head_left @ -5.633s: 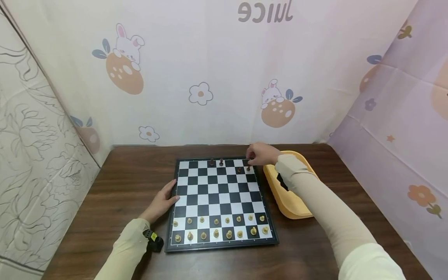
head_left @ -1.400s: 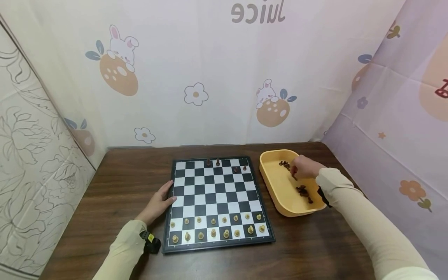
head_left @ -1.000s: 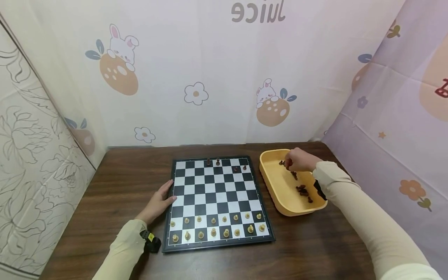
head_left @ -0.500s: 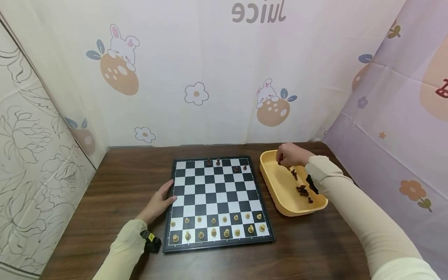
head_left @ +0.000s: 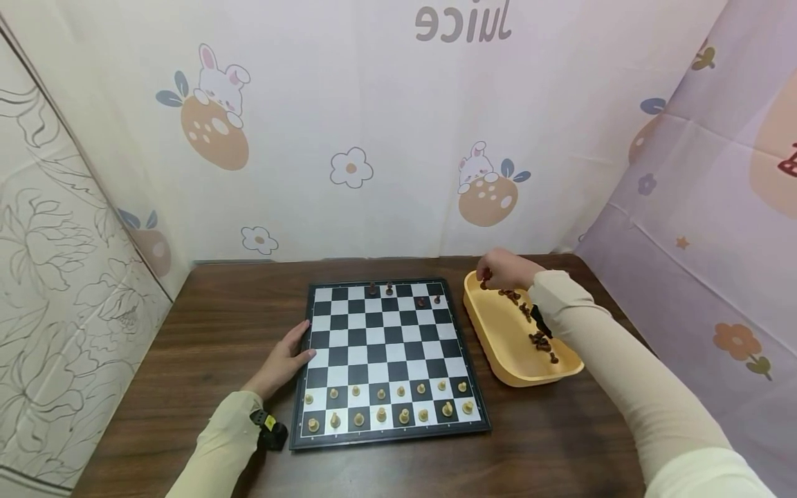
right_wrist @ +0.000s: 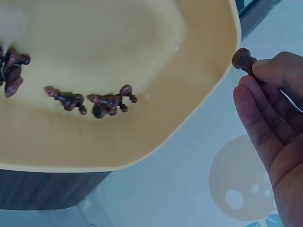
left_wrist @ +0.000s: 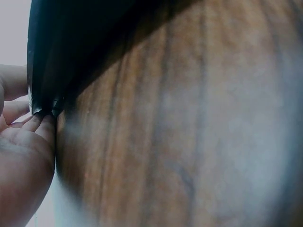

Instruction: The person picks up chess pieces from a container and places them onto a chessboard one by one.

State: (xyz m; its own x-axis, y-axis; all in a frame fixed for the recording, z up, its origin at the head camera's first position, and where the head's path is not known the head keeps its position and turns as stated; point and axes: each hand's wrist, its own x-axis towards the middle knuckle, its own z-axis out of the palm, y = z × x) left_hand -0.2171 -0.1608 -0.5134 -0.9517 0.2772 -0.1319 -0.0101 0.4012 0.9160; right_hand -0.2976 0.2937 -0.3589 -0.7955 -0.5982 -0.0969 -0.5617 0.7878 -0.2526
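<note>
A black-and-white chessboard point(head_left: 367, 346) lies on the table. Light pieces point(head_left: 382, 414) fill its two near rows, and several dark brown pieces point(head_left: 372, 288) stand in the far rows. My left hand point(head_left: 279, 363) rests at the board's left edge, thumb on the border, fingers against the side. Over the far left rim of the yellow tray point(head_left: 495, 353), my right hand point(head_left: 507, 268) pinches a dark brown chess piece point(right_wrist: 244, 60) between thumb and fingers. Its kind is unclear, as part of it is hidden. More dark chess pieces point(right_wrist: 71, 100) lie loose in the tray.
The tray stands close to the board's right side on the brown wooden table point(head_left: 243, 297). A patterned cloth wall point(head_left: 299, 207) rises along the table's back edge, with another point(head_left: 691, 277) on the right.
Over the last second my right hand moves left and away across the tray, to its far left rim. Earlier it was at the board's far right corner. My left hand stays put.
</note>
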